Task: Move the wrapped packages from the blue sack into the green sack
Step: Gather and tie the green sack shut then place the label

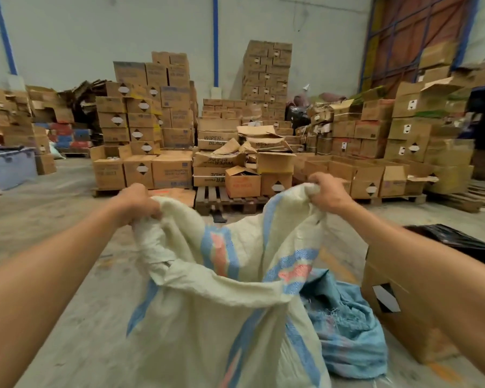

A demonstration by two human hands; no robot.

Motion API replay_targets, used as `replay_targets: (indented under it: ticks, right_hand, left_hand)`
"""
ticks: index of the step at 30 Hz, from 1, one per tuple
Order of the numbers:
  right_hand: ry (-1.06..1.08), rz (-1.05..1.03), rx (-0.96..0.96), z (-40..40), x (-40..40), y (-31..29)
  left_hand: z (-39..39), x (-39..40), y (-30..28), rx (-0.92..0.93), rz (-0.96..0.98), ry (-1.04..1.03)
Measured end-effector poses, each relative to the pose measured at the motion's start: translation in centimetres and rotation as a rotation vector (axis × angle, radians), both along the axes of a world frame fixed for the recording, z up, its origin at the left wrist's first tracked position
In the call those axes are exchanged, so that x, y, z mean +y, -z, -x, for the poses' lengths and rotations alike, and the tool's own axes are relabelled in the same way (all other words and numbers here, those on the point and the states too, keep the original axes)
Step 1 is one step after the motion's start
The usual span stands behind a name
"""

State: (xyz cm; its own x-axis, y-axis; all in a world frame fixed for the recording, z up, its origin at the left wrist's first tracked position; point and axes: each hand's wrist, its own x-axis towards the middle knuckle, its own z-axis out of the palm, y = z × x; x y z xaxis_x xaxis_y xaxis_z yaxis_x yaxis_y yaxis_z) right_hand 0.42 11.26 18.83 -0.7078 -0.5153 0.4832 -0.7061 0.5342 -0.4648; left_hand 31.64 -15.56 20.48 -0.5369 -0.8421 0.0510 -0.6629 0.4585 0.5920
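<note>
left grip: my left hand (pixel 136 201) is fisted round bunched rim cloth of the green sack (pixel 207 317), pinching it tight and lifted up to keep that side of the mouth raised.
green sack: pale greenish-white weave with blue and pink stripes, hanging between both grips and down toward me; stretched wide, I'd guess so packages can drop in. Bottom runs out of frame.
sack mouth: opening sits below and between the grips; inside is folded cloth, so I can't tell what it contains.
right grip: my right hand (pixel 329 193) is clenched on the opposite rim corner, same pinch, held level with the left to keep the mouth taut.
blue sack: blue sack (pixel 347 326) lies crumpled on the floor below the right grip, touching the green sack's side; kept close for short transfers, I judge.
wrapped packages: none visible; possibly inside the blue sack, can't confirm.
cardboard box: cardboard box (pixel 398 312) just right of the blue sack, under my right forearm.
</note>
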Motion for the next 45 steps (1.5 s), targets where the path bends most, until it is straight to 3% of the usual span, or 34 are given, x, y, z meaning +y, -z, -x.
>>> replay_targets:
  ticks: [1, 3, 5, 6, 8, 11, 13, 16, 19, 21, 22, 23, 25, 27, 30, 32, 34, 36, 39, 42, 45]
  right_hand:
    - [0.031, -0.103, 0.112, 1.0, -0.1, 0.4]
    - [0.203, -0.185, 0.21, 3.1, 0.5, 1.1]
    - [0.363, -0.119, 0.135, 5.2, 1.5, 1.9]
    - [0.383, -0.05, -0.036, 6.1, 1.8, 2.3]
    - [0.256, 0.156, -0.525, 6.7, 2.3, 2.4]
    - [0.039, 0.434, -1.101, 6.5, 2.9, 1.2]
    - [-0.133, 0.487, -1.27, 5.7, 3.5, -0.7]
    - [-0.473, 0.612, -1.334, 4.2, 3.7, -3.6]
    - [-0.606, 0.67, -1.208, 3.5, 3.4, -5.8]
    - [-0.584, 0.561, -0.955, 3.4, 3.4, -6.8]
    - [-0.541, 0.463, -0.799, 3.4, 3.5, -7.2]
    - [-0.459, 0.351, -0.621, 3.4, 3.8, -7.5]
    - [-0.266, 0.147, -0.243, 3.5, 4.3, -7.4]
    - [-0.043, 0.04, 0.045, 4.0, 5.0, -6.5]
    - [0.322, -0.105, 0.262, 5.1, 7.1, -3.4]
    - [0.533, -0.168, 0.229, 6.0, 8.5, -1.6]
    - [0.66, -0.107, 0.001, 6.9, 9.5, -0.4]
    - [0.629, 0.064, -0.311, 7.5, 10.3, -0.2]
    - [0.216, 0.48, -0.88, 6.4, 10.2, -1.4]
    - [-0.063, 0.603, -1.107, 4.6, 9.0, -3.9]
    - [-0.262, 0.671, -1.205, 3.3, 7.4, -6.3]
  left_hand:
    - [0.4, -0.2, 0.5, -0.027, 0.257, -0.122]
    - [0.6, 0.6, 0.9, -0.034, 0.579, -0.29]
    - [0.4, 0.8, 0.9, -0.015, 0.684, -0.413]
    - [0.5, 1.0, 0.6, -0.015, 0.664, -0.464]
    - [1.2, 0.6, 0.3, -0.007, 0.514, -0.486]
    - [2.7, -0.3, -0.5, 0.188, -0.036, -0.313]
    - [4.0, -0.1, -1.6, 0.236, -0.319, -0.227]
    - [5.2, 2.7, -4.9, 0.324, -0.481, -0.092]
    - [5.0, 3.9, -8.6, 0.477, -0.665, 0.138]
    - [4.9, 4.4, -10.1, 0.528, -0.712, 0.212]
    - [4.9, 4.7, -10.3, 0.524, -0.611, 0.181]
    - [5.0, 4.8, -10.3, 0.481, -0.394, 0.108]
    - [5.0, 5.0, -9.8, 0.315, 0.143, -0.026]
    - [4.6, 5.4, -9.3, 0.089, 0.5, -0.061]
    - [3.5, 5.5, -8.0, -0.261, 0.827, -0.12]
    - [2.9, 4.6, -7.0, -0.349, 0.866, -0.161]
    - [2.3, 3.5, -6.2, -0.291, 0.793, -0.246]
    - [2.2, 2.9, -6.0, -0.107, 0.627, -0.347]
    - [3.5, 2.9, -6.9, 0.269, 0.186, -0.323]
    - [4.8, 4.8, -9.6, 0.602, -0.25, -0.158]
    - [5.9, 7.4, -12.0, 0.775, -0.518, 0.033]
